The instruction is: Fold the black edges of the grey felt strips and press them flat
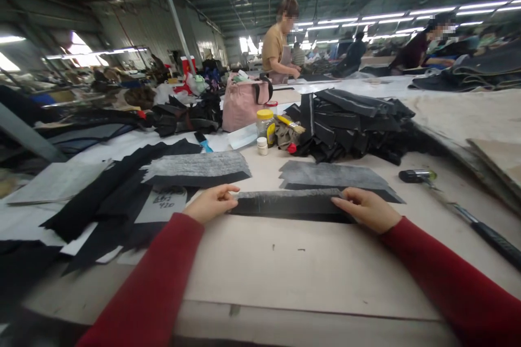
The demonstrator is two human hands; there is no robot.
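A dark fabric strip [290, 204] with a grey upper edge stretches between my two hands, just above the pale board [309, 271]. My left hand [214, 203] pinches its left end, thumb and fingers together. At the other end my right hand [368, 207] pinches the strip in the same way. Beyond it lie two fanned stacks of grey-and-black fabric pieces, a left stack [199, 165] and a right stack [337, 176]. Left of my left hand, a white paper with handwriting [160, 206] rests on black fabric pieces [118, 195].
A hammer [464, 214] lies at the right. Behind the stacks stand a yellow-lidded jar [265, 126], a small white bottle [262, 146], a yellow brush [291, 123] and a pink bag [244, 103]. A dark fabric heap [354, 124] sits beside them. Co-workers stand farther back.
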